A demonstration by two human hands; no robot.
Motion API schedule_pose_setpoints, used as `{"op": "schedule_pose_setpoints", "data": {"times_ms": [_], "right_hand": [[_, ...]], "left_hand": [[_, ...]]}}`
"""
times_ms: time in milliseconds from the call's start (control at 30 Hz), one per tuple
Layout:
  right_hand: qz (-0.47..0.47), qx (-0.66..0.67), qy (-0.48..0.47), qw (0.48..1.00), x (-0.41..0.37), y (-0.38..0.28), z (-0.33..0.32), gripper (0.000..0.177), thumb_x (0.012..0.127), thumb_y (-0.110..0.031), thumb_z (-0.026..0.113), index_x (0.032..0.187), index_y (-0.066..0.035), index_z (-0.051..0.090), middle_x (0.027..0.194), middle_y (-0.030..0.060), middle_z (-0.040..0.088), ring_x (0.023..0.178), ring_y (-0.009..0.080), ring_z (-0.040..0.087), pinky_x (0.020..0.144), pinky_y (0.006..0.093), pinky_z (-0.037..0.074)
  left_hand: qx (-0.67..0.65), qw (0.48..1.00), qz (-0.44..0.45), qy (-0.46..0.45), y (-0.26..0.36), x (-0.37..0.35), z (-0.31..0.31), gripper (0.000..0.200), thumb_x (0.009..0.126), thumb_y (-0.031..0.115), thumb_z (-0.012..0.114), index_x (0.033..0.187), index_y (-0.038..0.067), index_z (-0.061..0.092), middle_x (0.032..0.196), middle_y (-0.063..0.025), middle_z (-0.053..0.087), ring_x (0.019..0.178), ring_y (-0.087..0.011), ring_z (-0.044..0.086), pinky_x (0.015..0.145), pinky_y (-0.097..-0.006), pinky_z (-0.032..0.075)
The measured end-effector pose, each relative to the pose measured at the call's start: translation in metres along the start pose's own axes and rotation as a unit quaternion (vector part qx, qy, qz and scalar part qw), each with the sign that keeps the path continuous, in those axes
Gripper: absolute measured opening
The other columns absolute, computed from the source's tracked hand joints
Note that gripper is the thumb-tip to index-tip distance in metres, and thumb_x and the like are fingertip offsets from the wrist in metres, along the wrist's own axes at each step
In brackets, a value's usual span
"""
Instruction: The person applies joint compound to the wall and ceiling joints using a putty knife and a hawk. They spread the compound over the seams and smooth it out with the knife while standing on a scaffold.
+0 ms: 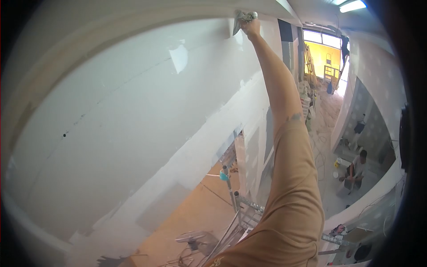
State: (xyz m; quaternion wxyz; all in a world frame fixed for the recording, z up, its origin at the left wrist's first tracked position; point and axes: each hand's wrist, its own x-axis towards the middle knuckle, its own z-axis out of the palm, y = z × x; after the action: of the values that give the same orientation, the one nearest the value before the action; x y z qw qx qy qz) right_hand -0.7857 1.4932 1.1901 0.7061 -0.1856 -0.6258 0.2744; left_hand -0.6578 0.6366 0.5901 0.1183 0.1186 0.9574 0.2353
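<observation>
My right hand (252,28) is raised high at the end of my outstretched arm, fingers wrapped round the handle of a drywall knife (237,25). The knife's blade is against or very close to the upper part of a grey plasterboard wall (133,93), just under the ceiling edge. A wet-looking patch of white filler (179,58) shows on the board to the left of the knife. Lower down, a broad band of white joint compound (173,151) runs diagonally across the wall. My left hand is out of view.
Metal scaffold tubes (240,207) stand below me, beside an opening in the wall. On the floor at right a person (357,171) sits or crouches near a bucket (339,161). Far down the corridor, another person (344,46) is up by a ladder (340,73).
</observation>
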Motion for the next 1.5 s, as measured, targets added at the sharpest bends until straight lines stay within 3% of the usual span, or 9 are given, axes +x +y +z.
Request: {"op": "schedule_pose_setpoints", "data": {"times_ms": [233, 500, 800, 1067, 1300, 1367, 1433, 1467, 1500], "right_hand": [[-0.041, -0.08, 0.007, 0.996, 0.061, 0.031, 0.043, 0.038, 0.077, -0.035, 0.075, 0.1, -0.004, 0.074, 0.094, 0.0181, 0.075, 0.09, 0.0362, 0.071, 0.078, 0.0431, 0.055], [-0.105, -0.199, 0.002, 0.974, 0.047, 0.005, 0.053, 0.043, 0.077, -0.042, 0.076, 0.099, -0.005, 0.073, 0.096, 0.0196, 0.073, 0.094, 0.0377, 0.07, 0.079, 0.0455, 0.055], [-0.211, -0.19, 0.022, 0.958, 0.032, 0.004, 0.082, 0.034, 0.076, -0.026, 0.075, 0.105, -0.011, 0.072, 0.098, 0.0173, 0.073, 0.092, 0.0381, 0.069, 0.08, 0.0463, 0.055], [-0.235, -0.122, 0.071, 0.962, -0.091, -0.134, 0.068, 0.045, 0.075, -0.01, 0.074, 0.119, -0.017, 0.07, 0.099, 0.0148, 0.073, 0.094, 0.0351, 0.069, 0.081, 0.0452, 0.055], [-0.277, -0.145, 0.041, 0.949, -0.131, -0.18, 0.052, 0.027, 0.077, -0.014, 0.076, 0.1, -0.003, 0.068, 0.091, 0.0205, 0.07, 0.088, 0.04, 0.068, 0.077, 0.0491, 0.053], [-0.269, -0.043, 0.081, 0.959, -0.112, -0.144, 0.042, 0.025, 0.081, -0.015, 0.074, 0.1, -0.001, 0.069, 0.091, 0.0214, 0.071, 0.088, 0.041, 0.068, 0.076, 0.047, 0.053], [-0.165, 0.109, 0.035, 0.98, -0.092, -0.102, 0.015, 0.032, 0.082, -0.021, 0.077, 0.103, 0.001, 0.068, 0.092, 0.0139, 0.073, 0.083, 0.0266, 0.07, 0.074, 0.042, 0.055], [0.01, 0.348, -0.058, 0.936, -0.1, -0.099, -0.008, 0.033, 0.085, -0.019, 0.078, 0.109, 0.0, 0.065, 0.1, 0.0089, 0.07, 0.088, 0.0212, 0.067, 0.076, 0.0398, 0.056], [0.048, 0.476, -0.072, 0.875, -0.112, -0.094, -0.029, 0.031, 0.089, -0.012, 0.073, 0.115, 0.0, 0.062, 0.109, 0.0083, 0.066, 0.097, 0.0219, 0.066, 0.081, 0.0379, 0.056]], "left_hand": [[-0.01, 1.0, -0.021, -0.007, 0.007, 0.009, 0.005, 0.038, 0.093, 0.013, 0.057, 0.127, -0.005, 0.054, 0.092, -0.0289, 0.067, 0.086, -0.0405, 0.068, 0.075, -0.0481, 0.053], [-0.028, 0.999, -0.035, -0.014, 0.006, 0.008, 0.012, 0.038, 0.093, 0.012, 0.057, 0.127, -0.005, 0.054, 0.094, -0.0273, 0.067, 0.088, -0.0383, 0.068, 0.077, -0.0466, 0.053], [-0.041, 0.999, -0.03, -0.011, -0.001, 0.004, 0.016, 0.038, 0.093, 0.012, 0.056, 0.127, -0.005, 0.053, 0.096, -0.0255, 0.068, 0.089, -0.0358, 0.068, 0.079, -0.045, 0.052], [-0.047, 0.999, -0.015, -0.003, -0.012, -0.003, 0.014, 0.038, 0.094, 0.011, 0.056, 0.128, -0.004, 0.053, 0.098, -0.0238, 0.068, 0.091, -0.0336, 0.068, 0.08, -0.0435, 0.052], [-0.057, 0.998, -0.009, 0.011, -0.017, -0.021, 0.01, 0.038, 0.094, 0.011, 0.056, 0.128, -0.004, 0.053, 0.099, -0.0224, 0.068, 0.092, -0.0316, 0.067, 0.082, -0.0422, 0.052], [-0.062, 0.998, -0.009, 0.016, -0.018, -0.029, 0.006, 0.038, 0.094, 0.011, 0.056, 0.128, -0.004, 0.053, 0.1, -0.022, 0.068, 0.092, -0.0311, 0.067, 0.082, -0.0419, 0.052], [-0.073, 0.997, -0.006, 0.023, -0.017, -0.037, 0.0, 0.037, 0.094, 0.011, 0.056, 0.128, -0.004, 0.053, 0.1, -0.0216, 0.068, 0.093, -0.0305, 0.067, 0.082, -0.0415, 0.052], [-0.083, 0.996, -0.001, 0.027, -0.017, -0.041, -0.004, 0.037, 0.094, 0.011, 0.056, 0.128, -0.004, 0.053, 0.101, -0.0213, 0.068, 0.093, -0.0303, 0.067, 0.083, -0.0413, 0.052], [-0.092, 0.995, 0.011, 0.031, -0.015, -0.045, -0.009, 0.037, 0.094, 0.011, 0.056, 0.128, -0.004, 0.052, 0.101, -0.0211, 0.068, 0.093, -0.03, 0.067, 0.083, -0.0411, 0.052]]}}
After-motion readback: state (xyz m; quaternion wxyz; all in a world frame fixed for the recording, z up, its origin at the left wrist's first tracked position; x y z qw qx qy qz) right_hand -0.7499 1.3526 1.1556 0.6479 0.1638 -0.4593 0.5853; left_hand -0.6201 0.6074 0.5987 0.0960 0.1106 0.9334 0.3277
